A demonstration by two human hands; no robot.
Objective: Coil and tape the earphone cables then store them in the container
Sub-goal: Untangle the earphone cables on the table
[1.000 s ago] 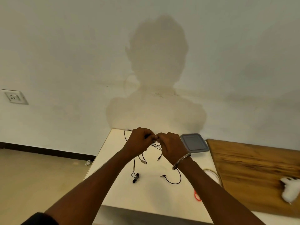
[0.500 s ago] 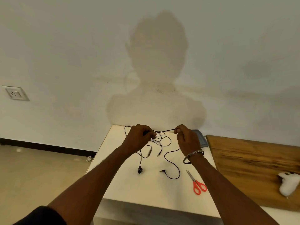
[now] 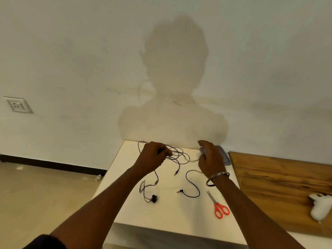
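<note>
Earphone cables (image 3: 178, 154): thin black loops in left hand (image 3: 152, 158).

Reaching both arms forward, gripping earphone cable (image 3: 177, 154) in curled left hand (image 3: 154, 157), holding right hand (image 3: 211, 159) palm-down, fingers blurred.

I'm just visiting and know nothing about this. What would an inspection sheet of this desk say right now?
Surface: white table, with a wooden board beside it on the right.
Job's things: black earphone cables uncoiled in loose loops; grey container lidded, at the far edge; tape: nothing seen.
Clutter: red-handled scissors; white object on the board.
Grips: left hand grips the cable bunch; right hand curled before the container, blurred, hold unclear.
Cables: earbuds and a plug lie loose on the table.
Surroundings: wall socket; person's shadow on the wall.
</note>
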